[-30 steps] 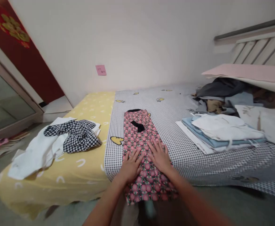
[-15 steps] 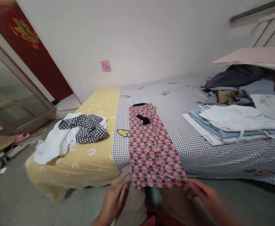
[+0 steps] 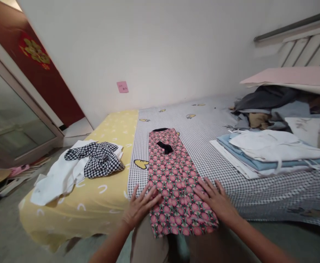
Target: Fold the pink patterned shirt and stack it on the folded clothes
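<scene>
A pink floral garment (image 3: 176,175) with black trim lies folded into a long strip on the bed, its near end hanging past the bed's edge over my knees. A black band (image 3: 164,147) rests on its upper part. My left hand (image 3: 142,204) is at the garment's left edge, fingers spread, fingertips on the cloth. On the right edge lies my right hand (image 3: 217,201), flat with its fingers apart. Neither hand grips anything.
On the yellow sheet (image 3: 105,215) at left lie white cloth (image 3: 58,179) and a black-and-white checked cloth (image 3: 102,160). Folded white and blue clothes (image 3: 274,149) are stacked at right, with a darker clothes heap (image 3: 269,98) behind. A wall closes off the back.
My right hand has let go of the garment's near corner. Both hands have moved forward and opened onto its side edges. The view has tilted slightly upward.
</scene>
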### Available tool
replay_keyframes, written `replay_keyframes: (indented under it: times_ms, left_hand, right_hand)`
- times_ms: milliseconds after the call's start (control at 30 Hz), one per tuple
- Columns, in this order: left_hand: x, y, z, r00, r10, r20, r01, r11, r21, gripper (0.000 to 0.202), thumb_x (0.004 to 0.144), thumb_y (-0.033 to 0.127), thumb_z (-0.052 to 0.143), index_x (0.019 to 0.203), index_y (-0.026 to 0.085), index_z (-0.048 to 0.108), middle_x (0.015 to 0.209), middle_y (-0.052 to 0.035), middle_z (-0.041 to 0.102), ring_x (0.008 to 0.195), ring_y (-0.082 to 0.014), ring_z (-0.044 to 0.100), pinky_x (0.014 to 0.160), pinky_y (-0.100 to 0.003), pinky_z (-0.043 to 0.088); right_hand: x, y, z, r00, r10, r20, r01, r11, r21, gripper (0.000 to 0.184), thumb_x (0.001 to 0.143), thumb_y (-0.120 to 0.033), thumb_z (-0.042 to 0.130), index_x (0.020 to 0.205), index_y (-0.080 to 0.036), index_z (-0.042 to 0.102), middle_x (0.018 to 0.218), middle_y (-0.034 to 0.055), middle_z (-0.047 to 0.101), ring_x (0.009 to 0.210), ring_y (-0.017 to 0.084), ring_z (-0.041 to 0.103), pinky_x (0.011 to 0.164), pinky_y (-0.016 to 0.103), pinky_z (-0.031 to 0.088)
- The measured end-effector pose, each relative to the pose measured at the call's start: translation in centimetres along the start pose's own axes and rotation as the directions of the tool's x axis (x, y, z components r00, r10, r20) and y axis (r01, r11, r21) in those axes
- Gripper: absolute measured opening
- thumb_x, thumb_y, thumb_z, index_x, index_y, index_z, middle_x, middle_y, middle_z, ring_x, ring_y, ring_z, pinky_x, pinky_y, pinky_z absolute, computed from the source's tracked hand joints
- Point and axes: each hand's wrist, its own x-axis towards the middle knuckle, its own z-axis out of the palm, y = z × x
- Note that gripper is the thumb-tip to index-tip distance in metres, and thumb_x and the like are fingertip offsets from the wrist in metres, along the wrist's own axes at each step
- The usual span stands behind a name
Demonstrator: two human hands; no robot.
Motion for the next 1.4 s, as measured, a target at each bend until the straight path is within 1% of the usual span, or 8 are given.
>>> replay_keyframes:
  times_ms: [233,367,567,733,933,1133,1267,1400]
  left_hand:
    - [1.0,-0.9,0.3,0.953,0.302,0.019,-0.303,0.952,0.033,0.043,0.100,0.031,0.048,0.143,0.035,0.050,0.169,0.0036,0.020,0.155,-0.0234,0.015,0.126,-0.059,-0.005]
    - [1.2,-0.3,0.7,0.934,0.357,0.019,-0.357,0.934,-0.017,0.046,0.098,0.024,0.051,0.144,0.032,0.049,0.169,0.0020,0.019,0.155,-0.0215,0.017,0.128,-0.053,0.004]
    - [2.4,0.1,2.2,0.972,0.227,0.060,-0.203,0.940,-0.274,0.045,0.094,0.014,0.057,0.137,0.029,0.056,0.152,0.0003,0.053,0.143,-0.0200,0.044,0.126,-0.048,0.020]
    - [4.7,-1.4,-0.1,0.984,-0.067,0.167,0.169,0.667,-0.726,0.038,0.097,0.015,0.050,0.127,0.031,0.066,0.124,0.0002,0.074,0.117,-0.0172,0.067,0.112,-0.036,0.046]
    - [4.1,-2.1,-5.1,0.961,-0.102,0.257,0.270,0.544,-0.794,0.032,0.099,0.033,0.050,0.124,0.041,0.068,0.120,0.0038,0.075,0.113,-0.0167,0.069,0.106,-0.031,0.048]
    - [-2.5,1.5,-4.8,0.970,0.063,0.234,0.179,0.461,-0.869,0.031,0.095,0.038,0.058,0.122,0.052,0.066,0.118,0.0091,0.075,0.119,-0.0143,0.066,0.112,-0.026,0.042]
    - [-3.1,2.0,-6.5,0.907,0.163,0.387,0.334,0.280,-0.900,0.028,0.091,0.043,0.061,0.118,0.047,0.070,0.121,0.0040,0.075,0.124,-0.0215,0.063,0.119,-0.039,0.036]
    - [0.4,1.0,-8.3,0.756,0.065,0.652,0.648,-0.219,-0.730,0.019,0.085,0.031,0.063,0.090,0.027,0.081,0.099,-0.0027,0.081,0.101,-0.0249,0.072,0.106,-0.041,0.048]
  right_hand:
    - [3.1,0.0,-0.3,0.963,-0.252,-0.091,0.262,0.957,0.128,0.056,0.095,-0.008,0.051,0.140,-0.041,0.053,0.160,-0.0017,0.039,0.154,0.026,0.015,0.122,0.062,0.017]
    - [5.0,0.5,-1.2,0.955,-0.290,0.063,0.250,0.900,0.357,0.036,0.099,-0.020,0.054,0.129,-0.039,0.063,0.151,-0.0014,0.052,0.148,0.026,0.034,0.119,0.061,0.026]
    - [5.9,0.5,-2.5,0.927,-0.164,0.337,-0.126,0.710,0.693,0.037,0.096,-0.034,0.055,0.132,-0.040,0.064,0.146,0.0055,0.057,0.145,0.029,0.039,0.119,0.064,0.021]
    - [6.2,0.9,-3.8,0.907,0.058,0.417,-0.384,0.521,0.763,0.042,0.087,-0.036,0.056,0.127,-0.032,0.070,0.139,0.0099,0.062,0.145,0.034,0.038,0.120,0.067,0.009]
    - [4.2,1.7,-3.7,0.953,0.015,0.301,-0.237,0.655,0.717,0.039,0.090,-0.046,0.056,0.124,-0.037,0.071,0.130,0.0064,0.069,0.138,0.034,0.048,0.117,0.066,0.026]
    - [-1.4,-0.4,-5.8,0.942,-0.089,0.323,-0.140,0.771,0.621,0.024,0.091,-0.036,0.064,0.099,-0.055,0.075,0.132,-0.0064,0.067,0.136,0.029,0.051,0.111,0.058,0.039]
    - [-0.7,-0.9,-9.4,0.910,-0.221,0.351,-0.080,0.738,0.671,0.013,0.084,-0.047,0.073,0.095,-0.049,0.078,0.153,-0.0040,0.048,0.148,0.033,0.032,0.113,0.067,0.029]
    - [4.5,-0.4,-10.8,0.889,-0.165,0.427,-0.354,0.344,0.870,0.027,0.089,-0.050,0.062,0.083,-0.031,0.080,0.135,0.0061,0.066,0.142,0.033,0.042,0.116,0.065,0.026]
